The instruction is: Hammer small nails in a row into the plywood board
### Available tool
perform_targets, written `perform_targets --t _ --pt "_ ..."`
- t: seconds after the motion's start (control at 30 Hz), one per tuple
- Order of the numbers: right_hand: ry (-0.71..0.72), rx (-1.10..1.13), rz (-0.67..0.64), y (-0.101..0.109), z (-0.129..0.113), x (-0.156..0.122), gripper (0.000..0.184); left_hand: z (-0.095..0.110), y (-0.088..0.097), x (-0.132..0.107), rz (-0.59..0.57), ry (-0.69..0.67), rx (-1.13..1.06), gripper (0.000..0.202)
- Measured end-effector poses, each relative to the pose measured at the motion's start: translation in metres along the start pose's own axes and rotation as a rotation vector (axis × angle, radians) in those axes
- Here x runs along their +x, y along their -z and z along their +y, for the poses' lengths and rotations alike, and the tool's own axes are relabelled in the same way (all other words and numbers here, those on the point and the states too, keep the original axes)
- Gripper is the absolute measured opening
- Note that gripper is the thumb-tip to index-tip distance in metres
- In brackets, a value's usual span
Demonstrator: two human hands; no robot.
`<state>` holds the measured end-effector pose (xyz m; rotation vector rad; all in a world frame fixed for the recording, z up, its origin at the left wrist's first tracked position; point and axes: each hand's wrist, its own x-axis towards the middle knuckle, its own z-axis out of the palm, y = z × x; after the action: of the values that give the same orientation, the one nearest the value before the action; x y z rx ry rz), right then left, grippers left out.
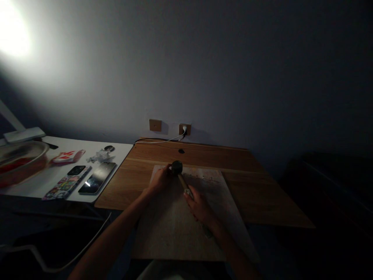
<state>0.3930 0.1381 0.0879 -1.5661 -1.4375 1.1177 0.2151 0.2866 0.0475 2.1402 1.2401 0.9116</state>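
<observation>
My right hand [199, 206] is wrapped round the handle of a hammer [183, 182] with a thick dark head. The hammer's head is over the far part of a pale wooden board [175, 233]. My left hand [161, 179] is beside the head on its left, with fingertips drawn together at the board's far left. Whatever those fingertips pinch is hidden by the dimness and the hammer head. Right of the hammer, several small nail-like pieces [203, 177] stand in a row along the board's far edge.
The board rests on a brown wooden table [262, 198] against the wall. On a white table [122, 149] to the left are a dark-screened phone [97, 179], a patterned phone [66, 182], a red-and-white packet [69, 156], crumpled plastic [101, 156] and a clear bowl [21, 165]. A plugged-in cable [166, 140] runs along the wall.
</observation>
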Motion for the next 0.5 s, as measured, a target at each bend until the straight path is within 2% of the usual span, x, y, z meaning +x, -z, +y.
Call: perform_targets --t 0.13,0.33,0.5 --pt "-0.009 -0.019 0.019 -0.0009 0.0008 -0.0003 0.044 -0.0041 -0.0026 0.0010 0.044 -0.026 0.043 0.035" --pt "-0.013 -0.035 0.018 -0.0009 -0.0008 -0.0029 0.045 -0.0020 -0.0009 -0.0002 0.029 -0.012 0.027 0.047" --pt "-0.024 -0.024 -0.004 0.0040 -0.0016 -0.0051 0.042 0.0009 0.0023 0.0000 -0.002 0.004 0.049 0.049"
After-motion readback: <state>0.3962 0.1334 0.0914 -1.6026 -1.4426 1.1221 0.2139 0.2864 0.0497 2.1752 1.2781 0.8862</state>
